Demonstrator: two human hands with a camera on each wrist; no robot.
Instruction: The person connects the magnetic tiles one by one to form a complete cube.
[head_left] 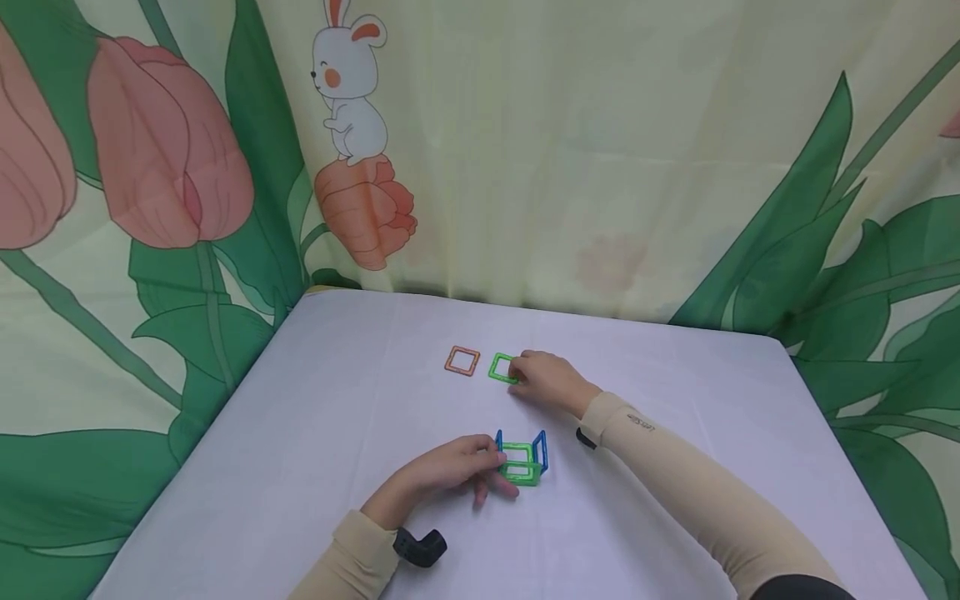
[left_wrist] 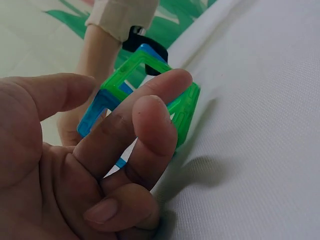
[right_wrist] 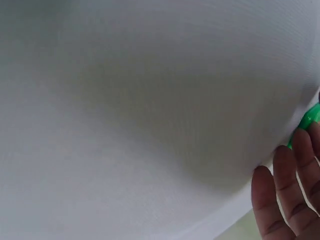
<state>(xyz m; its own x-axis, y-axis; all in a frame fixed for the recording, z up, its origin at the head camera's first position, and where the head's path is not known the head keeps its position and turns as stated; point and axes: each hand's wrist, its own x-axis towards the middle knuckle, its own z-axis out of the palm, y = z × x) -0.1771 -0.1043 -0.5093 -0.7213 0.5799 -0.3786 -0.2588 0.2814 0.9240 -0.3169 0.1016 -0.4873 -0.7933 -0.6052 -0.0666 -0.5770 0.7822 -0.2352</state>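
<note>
Nearest the camera, the left hand rests on the white table, its fingers curled against a small frame assembly, holding it from the left side. Counted, that assembly shows two green square frames and two blue ones, the blue pair standing upright at its left and right ends. Farther off, the right hand lies on the cloth with its fingertips on the right edge of a loose green square; whether they pinch it or only touch cannot be told, though the right wrist view shows the fingers fairly straight. Just left of that square, apart from it, lies one orange square, flat and untouched. That makes six frames in all.

Open cloth spreads wide to the left, right and near side; both loose squares sit well inside the far edge. Behind the table hangs a curtain printed with tulips, leaves and a rabbit. Nothing lies between the two hands.
</note>
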